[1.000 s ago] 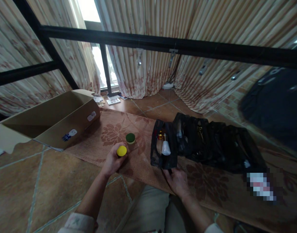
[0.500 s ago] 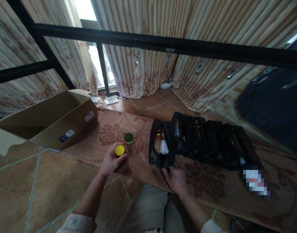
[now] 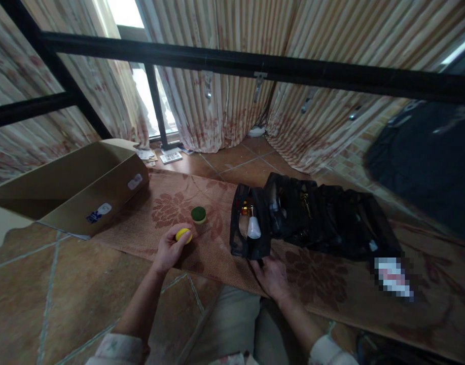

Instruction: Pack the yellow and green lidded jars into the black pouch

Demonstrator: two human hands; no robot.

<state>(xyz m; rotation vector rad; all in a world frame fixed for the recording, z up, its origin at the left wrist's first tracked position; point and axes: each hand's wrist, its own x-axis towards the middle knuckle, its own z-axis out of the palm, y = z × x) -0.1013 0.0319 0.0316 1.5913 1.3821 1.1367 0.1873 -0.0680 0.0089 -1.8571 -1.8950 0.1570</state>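
My left hand [image 3: 170,249] is closed around a small round yellow object [image 3: 184,235], perhaps a lid or little tub, with the thumb across it. Just beyond it, a small round pot [image 3: 198,215] with a dark green top and pale sides stands on the patterned cloth. My right hand [image 3: 272,276] grips the near edge of a black mesh organizer bag [image 3: 251,250]; its fingertips are partly hidden under that edge. Inside the bag's left compartment lie a white-ended bottle-like item [image 3: 254,228] and some gold and red pieces.
A long open cardboard box [image 3: 110,195] stands on the left. The organizer's other dark compartments [image 3: 331,215] stretch right along the brown flowered cloth [image 3: 171,203]. A black metal rail [image 3: 232,58] crosses before striped curtains [image 3: 247,111]. Papers [image 3: 171,157] lie on the tiled floor.
My left thumb has slid over the yellow object, which has tilted so less of its flat top shows. My right hand stays at the bag's edge. The view has shifted slightly.
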